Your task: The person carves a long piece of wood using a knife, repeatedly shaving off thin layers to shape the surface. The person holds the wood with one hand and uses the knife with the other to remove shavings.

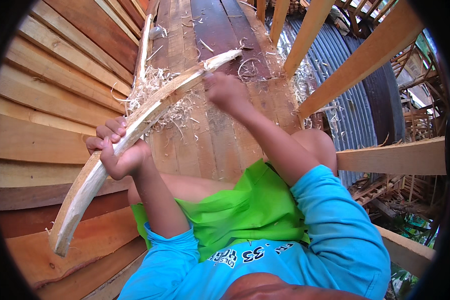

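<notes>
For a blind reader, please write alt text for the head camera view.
A person's left hand grips a long curved wooden strip, while the right hand is on it near its far end. The person sits on a plank floor strewn with pale wood shavings.

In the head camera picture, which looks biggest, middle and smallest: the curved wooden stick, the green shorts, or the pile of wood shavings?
1. Curved wooden stick, longest
2. Green shorts, though nearness to the camera may enlarge them
3. Wood shavings, smallest
</notes>
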`<action>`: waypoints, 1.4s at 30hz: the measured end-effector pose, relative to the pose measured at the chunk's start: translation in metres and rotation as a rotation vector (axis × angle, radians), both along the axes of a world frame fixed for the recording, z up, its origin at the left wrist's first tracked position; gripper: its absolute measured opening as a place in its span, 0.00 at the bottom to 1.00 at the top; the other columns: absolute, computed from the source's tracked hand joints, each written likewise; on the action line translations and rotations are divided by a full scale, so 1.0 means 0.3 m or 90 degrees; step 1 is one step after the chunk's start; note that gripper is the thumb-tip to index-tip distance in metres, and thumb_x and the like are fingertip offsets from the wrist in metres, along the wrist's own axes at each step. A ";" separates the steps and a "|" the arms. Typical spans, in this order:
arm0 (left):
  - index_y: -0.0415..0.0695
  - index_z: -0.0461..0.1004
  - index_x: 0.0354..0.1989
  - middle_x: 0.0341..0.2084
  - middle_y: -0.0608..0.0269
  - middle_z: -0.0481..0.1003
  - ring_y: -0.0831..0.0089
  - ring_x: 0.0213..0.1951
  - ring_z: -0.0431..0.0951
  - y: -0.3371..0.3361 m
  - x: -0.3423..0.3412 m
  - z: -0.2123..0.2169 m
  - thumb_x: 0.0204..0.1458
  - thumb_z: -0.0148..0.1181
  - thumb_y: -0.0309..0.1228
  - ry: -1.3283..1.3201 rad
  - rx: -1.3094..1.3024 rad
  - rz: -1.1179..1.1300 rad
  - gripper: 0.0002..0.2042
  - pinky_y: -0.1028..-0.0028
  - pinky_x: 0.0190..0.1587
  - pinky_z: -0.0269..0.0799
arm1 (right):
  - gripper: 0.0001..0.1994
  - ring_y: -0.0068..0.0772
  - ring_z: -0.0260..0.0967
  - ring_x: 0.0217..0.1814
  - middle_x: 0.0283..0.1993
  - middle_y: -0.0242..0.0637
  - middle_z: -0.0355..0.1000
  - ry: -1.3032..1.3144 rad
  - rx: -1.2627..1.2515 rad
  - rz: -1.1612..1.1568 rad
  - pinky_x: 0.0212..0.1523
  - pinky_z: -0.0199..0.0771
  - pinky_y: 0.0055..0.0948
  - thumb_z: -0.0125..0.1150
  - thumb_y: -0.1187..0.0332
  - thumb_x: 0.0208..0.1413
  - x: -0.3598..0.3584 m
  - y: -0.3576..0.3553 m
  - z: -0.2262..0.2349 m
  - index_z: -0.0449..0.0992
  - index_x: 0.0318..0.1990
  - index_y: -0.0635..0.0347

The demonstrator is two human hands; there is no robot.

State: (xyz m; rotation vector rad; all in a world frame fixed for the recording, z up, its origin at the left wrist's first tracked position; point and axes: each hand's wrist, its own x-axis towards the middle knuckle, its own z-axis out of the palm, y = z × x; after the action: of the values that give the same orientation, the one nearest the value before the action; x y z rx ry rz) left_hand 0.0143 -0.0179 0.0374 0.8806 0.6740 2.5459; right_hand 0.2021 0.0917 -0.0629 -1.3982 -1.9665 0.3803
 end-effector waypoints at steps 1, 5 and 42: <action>0.52 0.55 0.19 0.15 0.68 0.56 0.73 0.22 0.59 0.002 0.001 0.000 0.36 0.50 0.28 0.014 0.002 -0.002 0.09 0.70 0.32 0.61 | 0.18 0.52 0.74 0.30 0.29 0.51 0.74 -0.003 -0.042 -0.001 0.33 0.74 0.48 0.44 0.56 0.63 -0.004 0.008 0.013 0.75 0.35 0.60; 0.52 0.55 0.19 0.15 0.68 0.56 0.74 0.22 0.58 -0.018 -0.019 -0.006 0.36 0.50 0.28 0.037 -0.002 0.002 0.09 0.71 0.32 0.61 | 0.17 0.53 0.76 0.34 0.30 0.53 0.75 0.011 -0.097 0.095 0.35 0.75 0.48 0.47 0.57 0.62 -0.048 -0.089 0.121 0.76 0.37 0.62; 0.50 0.55 0.19 0.16 0.68 0.57 0.72 0.23 0.62 0.004 -0.050 0.015 0.41 0.49 0.31 -0.204 -0.144 0.155 0.08 0.67 0.32 0.65 | 0.19 0.59 0.71 0.24 0.20 0.52 0.71 0.067 -0.023 0.096 0.25 0.69 0.53 0.47 0.55 0.63 -0.111 -0.063 0.040 0.70 0.27 0.60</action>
State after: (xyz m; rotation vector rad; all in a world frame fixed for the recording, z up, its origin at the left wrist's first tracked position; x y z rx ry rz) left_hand -0.0007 -0.0167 0.0419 0.3222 0.9889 2.6642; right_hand 0.1686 0.0728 -0.0509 -1.2298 -1.9923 0.5508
